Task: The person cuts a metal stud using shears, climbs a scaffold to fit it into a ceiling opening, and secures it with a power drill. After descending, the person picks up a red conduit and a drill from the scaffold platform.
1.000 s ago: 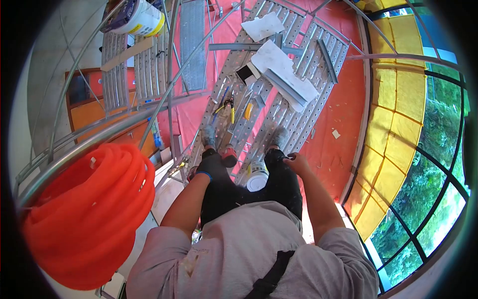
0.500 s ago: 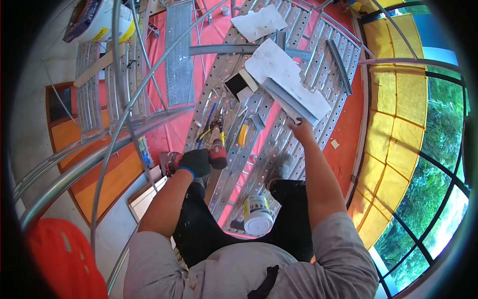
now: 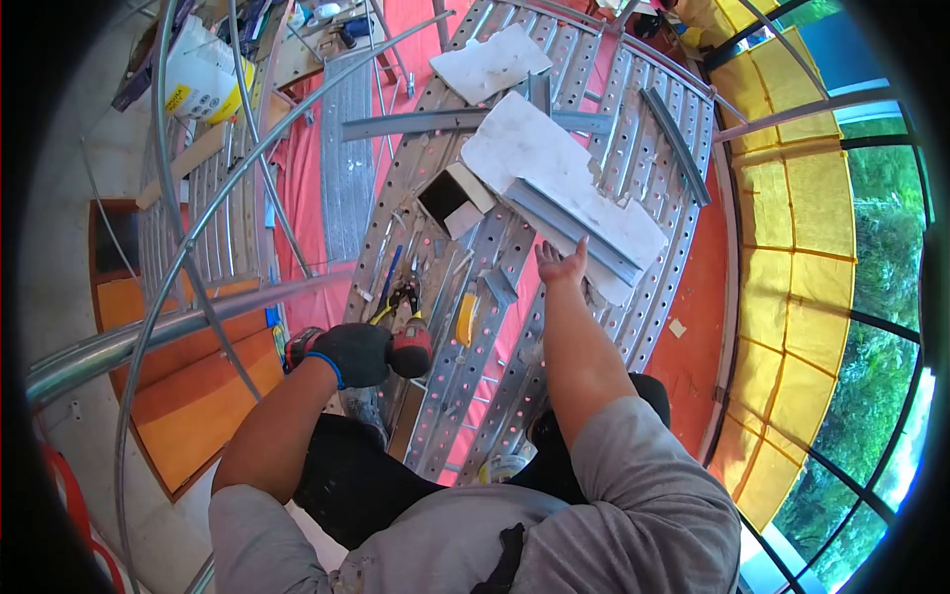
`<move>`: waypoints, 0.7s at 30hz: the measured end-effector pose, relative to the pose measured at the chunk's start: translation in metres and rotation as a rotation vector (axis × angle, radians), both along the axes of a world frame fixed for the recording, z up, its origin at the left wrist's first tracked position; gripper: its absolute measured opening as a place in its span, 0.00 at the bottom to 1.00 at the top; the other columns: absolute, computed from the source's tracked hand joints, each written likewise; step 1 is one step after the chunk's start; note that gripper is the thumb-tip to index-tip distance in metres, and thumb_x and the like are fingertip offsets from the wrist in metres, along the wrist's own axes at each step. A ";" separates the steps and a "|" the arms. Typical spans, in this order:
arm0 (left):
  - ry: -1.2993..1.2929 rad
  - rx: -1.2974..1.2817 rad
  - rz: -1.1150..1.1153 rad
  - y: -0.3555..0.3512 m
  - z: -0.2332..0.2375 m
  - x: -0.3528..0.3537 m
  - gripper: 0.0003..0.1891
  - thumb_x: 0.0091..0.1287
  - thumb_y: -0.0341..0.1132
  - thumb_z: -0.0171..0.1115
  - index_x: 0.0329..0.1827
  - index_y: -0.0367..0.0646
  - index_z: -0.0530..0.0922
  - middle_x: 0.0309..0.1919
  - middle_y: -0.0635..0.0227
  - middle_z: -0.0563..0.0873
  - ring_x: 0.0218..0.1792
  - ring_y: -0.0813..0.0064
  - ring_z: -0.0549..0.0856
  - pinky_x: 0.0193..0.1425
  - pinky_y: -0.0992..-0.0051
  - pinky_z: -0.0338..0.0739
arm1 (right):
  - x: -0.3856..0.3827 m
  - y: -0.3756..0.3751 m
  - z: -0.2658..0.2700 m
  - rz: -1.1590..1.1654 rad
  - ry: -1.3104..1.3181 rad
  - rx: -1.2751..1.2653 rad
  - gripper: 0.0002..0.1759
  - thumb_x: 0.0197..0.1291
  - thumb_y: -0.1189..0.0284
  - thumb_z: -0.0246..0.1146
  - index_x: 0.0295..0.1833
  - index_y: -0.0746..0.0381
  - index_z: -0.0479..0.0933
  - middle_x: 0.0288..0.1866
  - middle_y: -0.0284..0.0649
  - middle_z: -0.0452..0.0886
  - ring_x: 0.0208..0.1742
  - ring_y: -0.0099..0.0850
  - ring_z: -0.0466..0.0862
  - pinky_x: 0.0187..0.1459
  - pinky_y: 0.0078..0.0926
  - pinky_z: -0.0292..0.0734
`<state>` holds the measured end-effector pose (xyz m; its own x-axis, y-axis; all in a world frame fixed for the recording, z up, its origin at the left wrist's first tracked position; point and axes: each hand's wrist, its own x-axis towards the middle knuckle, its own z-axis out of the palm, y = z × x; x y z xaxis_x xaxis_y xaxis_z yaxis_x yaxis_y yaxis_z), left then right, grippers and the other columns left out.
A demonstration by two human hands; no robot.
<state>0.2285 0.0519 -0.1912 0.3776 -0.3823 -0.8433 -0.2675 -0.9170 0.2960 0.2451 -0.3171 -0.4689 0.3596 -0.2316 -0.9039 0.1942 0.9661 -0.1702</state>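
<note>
L hand [image 3: 348, 354] clamps drill [image 3: 412, 348]; R hand [image 3: 561, 265] fingers spread nr channel [image 3: 579, 233].

Most of drill [image 3: 411, 348] behind gloved left hand [image 3: 351, 353]; tin [image 3: 500, 467] btwn legs [image 3: 346, 480] half out of sight.

Our left hand [image 3: 351, 354] sits low and to the left in a dark glove with a blue cuff [image 3: 319, 368], its fingers curled tight in a closed grip and the knuckles turned upward. Behind it our bare left forearm [image 3: 272, 436] runs back at a bent elbow into a grey sleeve [image 3: 247, 525]. Our right hand [image 3: 561, 262] is bare and reaches farther forward, with the fingers loosely extended and the thumb spread apart. Our right forearm [image 3: 574, 346] stretches out nearly straight from its own grey sleeve [image 3: 643, 475]. The two hands are well apart.
</note>
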 end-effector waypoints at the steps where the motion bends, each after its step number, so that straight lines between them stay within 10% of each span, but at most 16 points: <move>1: -0.016 -0.003 -0.016 -0.005 0.000 0.001 0.18 0.54 0.48 0.71 0.44 0.49 0.86 0.42 0.54 0.90 0.48 0.50 0.89 0.53 0.55 0.82 | 0.005 0.001 0.002 -0.042 0.008 0.002 0.62 0.50 0.41 0.77 0.81 0.57 0.52 0.82 0.45 0.54 0.80 0.43 0.60 0.77 0.53 0.60; 11: -0.056 -0.014 -0.108 -0.033 -0.004 0.004 0.18 0.55 0.46 0.70 0.46 0.47 0.87 0.43 0.53 0.90 0.48 0.50 0.89 0.55 0.56 0.82 | 0.002 -0.033 -0.016 -0.011 -0.116 0.018 0.30 0.54 0.54 0.79 0.55 0.59 0.77 0.45 0.41 0.85 0.44 0.41 0.85 0.56 0.42 0.82; 21: -0.021 0.045 -0.179 -0.042 -0.009 0.005 0.17 0.52 0.43 0.72 0.42 0.45 0.89 0.42 0.53 0.90 0.47 0.51 0.89 0.55 0.57 0.83 | 0.015 -0.054 0.009 -0.154 -0.207 -0.066 0.16 0.52 0.67 0.75 0.47 0.55 0.81 0.45 0.36 0.89 0.44 0.38 0.89 0.47 0.33 0.87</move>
<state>0.2335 0.0099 -0.2005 0.3247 -0.4070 -0.8537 -0.4337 -0.8663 0.2481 0.2600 -0.3709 -0.4602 0.4911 -0.3540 -0.7960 0.3753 0.9106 -0.1734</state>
